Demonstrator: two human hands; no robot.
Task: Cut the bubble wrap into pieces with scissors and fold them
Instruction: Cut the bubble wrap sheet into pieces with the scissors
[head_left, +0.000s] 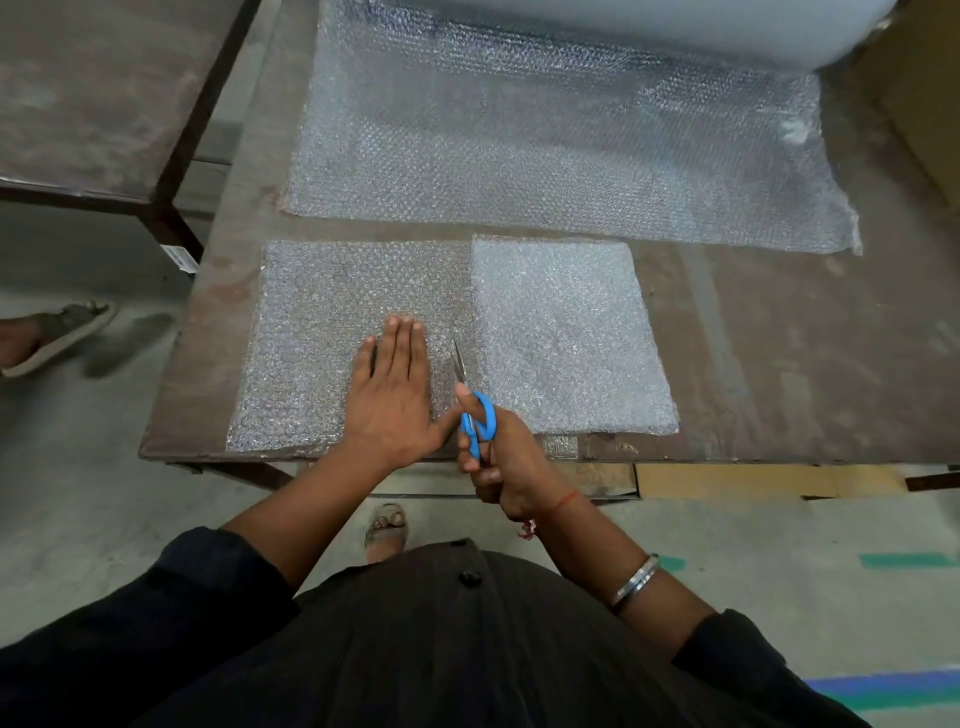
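A cut piece of bubble wrap (322, 332) lies flat at the near edge of the table. My left hand (392, 387) presses on it with straight fingers. Just to the right, my right hand (493, 457) grips blue-handled scissors (475, 415), whose blades point away from me into the wrap's near edge beside a whiter, folded-looking stack of bubble wrap (566, 338). Farther back a long sheet of bubble wrap (545, 156) runs off a big roll (701, 26) at the top.
The brown table (779, 364) has bare surface at the right. A second dark table (104, 93) stands at the left across a gap. Another person's sandalled foot (47, 332) is on the floor at left. Cardboard (753, 480) lies under the table's front edge.
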